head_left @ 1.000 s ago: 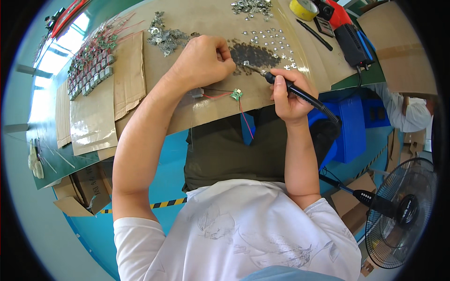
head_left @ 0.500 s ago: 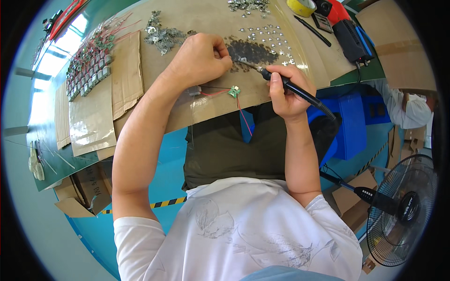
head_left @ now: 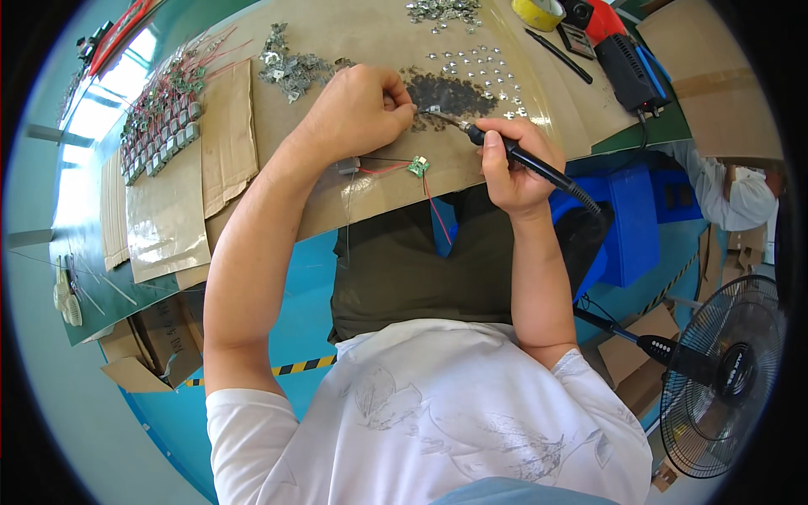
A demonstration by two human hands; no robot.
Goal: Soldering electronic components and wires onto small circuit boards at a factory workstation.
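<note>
My right hand (head_left: 523, 172) grips a soldering iron (head_left: 539, 163) by its black handle, with the metal tip slanting up and left. A small silvery metal piece (head_left: 434, 108) lies at the tip, over a dark scorched patch (head_left: 465, 94) of the work surface. My left hand (head_left: 364, 108) is pinched closed just left of the tip; what its fingers hold is hidden. Below the left hand lies a small green circuit board (head_left: 418, 167) with red and black wires. A small grey block (head_left: 348, 165) at the wires' other end sits partly behind my left wrist.
Grey metal bits (head_left: 290, 69) lie in a heap beyond my left hand. Silvery tabs (head_left: 475, 63) stand in loose rows at the far right. Wired grey parts (head_left: 164, 139) line cardboard at left. A black box (head_left: 627, 71), yellow tape (head_left: 539, 13) and fan (head_left: 724, 374) are at right.
The whole picture has shifted very slightly. Both hands and the soldering iron keep nearly the same place, with the tip still beside the small metal piece.
</note>
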